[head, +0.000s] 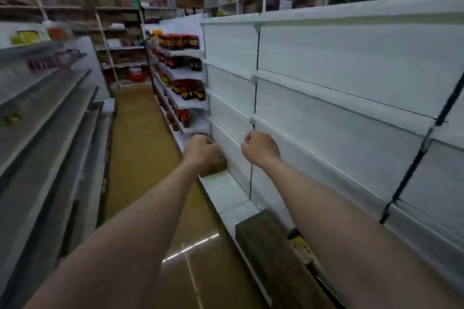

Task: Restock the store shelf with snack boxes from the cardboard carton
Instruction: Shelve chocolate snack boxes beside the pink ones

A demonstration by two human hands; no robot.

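Both my arms reach forward along the white store shelf (226, 190) on the right. My left hand (200, 150) lies on top of a small brown box (216, 167) that stands on the bottom shelf board, with its fingers curled over the box's far edge. Beside it, my right hand (261, 145) is a closed fist in front of the shelf's back panel, and nothing shows in it. Near my right elbow an open cardboard carton (268, 246) sits on the bottom shelf, with yellow packs (300, 246) partly visible inside.
The white shelf bays (339, 63) beside me hold no goods. Further down the aisle, shelves carry dark bottles with red labels (179, 41). Grey shelving (45, 118) lines the left side. A brown glossy floor (140, 148) runs between the two rows.
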